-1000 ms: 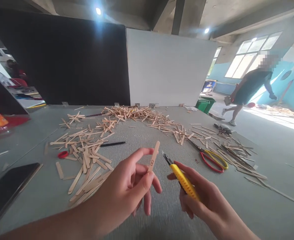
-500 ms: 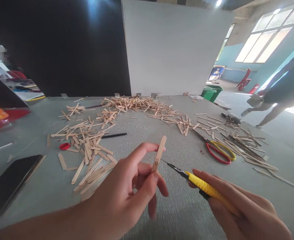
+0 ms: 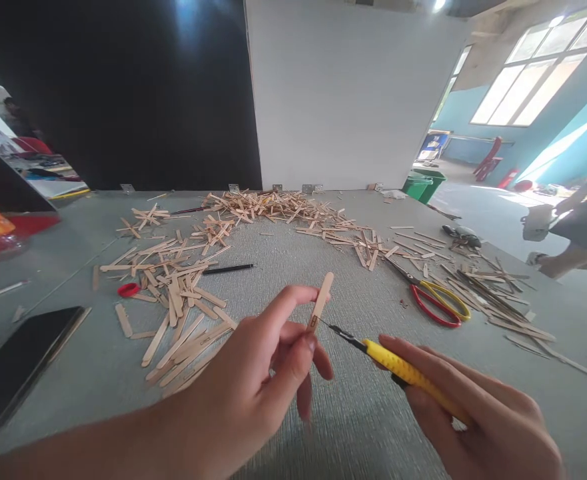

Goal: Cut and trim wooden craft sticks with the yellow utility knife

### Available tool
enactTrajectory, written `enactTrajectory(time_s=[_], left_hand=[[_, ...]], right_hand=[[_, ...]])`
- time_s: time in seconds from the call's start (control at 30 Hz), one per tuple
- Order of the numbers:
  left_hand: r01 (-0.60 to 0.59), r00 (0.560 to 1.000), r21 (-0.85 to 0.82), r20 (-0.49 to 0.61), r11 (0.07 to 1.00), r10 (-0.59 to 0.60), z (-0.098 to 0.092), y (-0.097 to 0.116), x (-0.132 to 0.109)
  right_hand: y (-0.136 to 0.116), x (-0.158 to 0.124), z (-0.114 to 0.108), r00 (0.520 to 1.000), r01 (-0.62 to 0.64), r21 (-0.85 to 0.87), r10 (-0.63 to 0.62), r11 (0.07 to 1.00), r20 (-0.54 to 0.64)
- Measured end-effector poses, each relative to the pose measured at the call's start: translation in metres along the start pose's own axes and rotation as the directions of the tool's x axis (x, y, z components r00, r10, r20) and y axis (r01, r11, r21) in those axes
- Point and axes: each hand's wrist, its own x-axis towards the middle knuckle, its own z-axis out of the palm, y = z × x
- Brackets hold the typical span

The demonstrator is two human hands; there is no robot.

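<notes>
Between the thumb and fingers of my left hand point(image 3: 278, 367) is a wooden popsicle stick point(image 3: 322, 297), tilted upward, with a small dark rectangular mark near its lower end. My right hand point(image 3: 478, 407) is wrapped round a yellow utility knife point(image 3: 403, 373). The knife's thin tip reaches the marked part of the stick; whether it cuts into the wood I cannot tell. Left of my left hand lie loose popsicle sticks point(image 3: 176, 300), one of them bearing a similar mark.
Scissors point(image 3: 438, 303) with red and yellow handles lie at right among wood strips. A black pen point(image 3: 228, 269), a red ring point(image 3: 128, 290) and a phone point(image 3: 20, 363) are on the left. More sticks point(image 3: 278, 207) pile against the upright panels point(image 3: 353, 100). A person walks at far right.
My right hand has brought the knife slightly left and up, so its tip now meets the mark on the stick. My left hand has barely moved. The person at right has moved further right.
</notes>
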Motion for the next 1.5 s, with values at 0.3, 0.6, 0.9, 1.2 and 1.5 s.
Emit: enactTrajectory(time_s=[0.3, 0.6, 0.9, 1.2, 1.5], left_hand=[[0.014, 0.997, 0.15, 0.075, 0.989, -0.026, 0.008, -0.072, 0.042], [-0.043, 0.999, 0.224, 0.035, 0.974, 0.036, 0.013, -0.102, 0.05], [-0.002, 0.996, 0.234, -0.085, 0.972, 0.022, 0.019, -0.109, 0.045], [-0.025, 0.986, 0.366, -0.144, 0.93, 0.083, 0.024, -0.106, 0.044], [-0.04, 0.986, 0.418, -0.13, 0.908, 0.104, 0.025, -0.103, 0.045]], right_hand=[[0.019, 0.016, 0.026, 0.925, 0.214, -0.298, -0.095, 0.93, 0.367], [0.018, 0.056, 0.041, 0.778, 0.522, -0.543, -0.106, 0.658, 0.62], [0.031, 0.062, 0.062, 0.786, 0.537, -0.55, -0.143, 0.64, 0.601], [0.015, 0.063, 0.058, 0.783, 0.571, -0.608, -0.141, 0.552, 0.606], [0.057, 0.076, 0.065, 0.716, 0.594, -0.421, -0.213, 0.685, 0.665]])
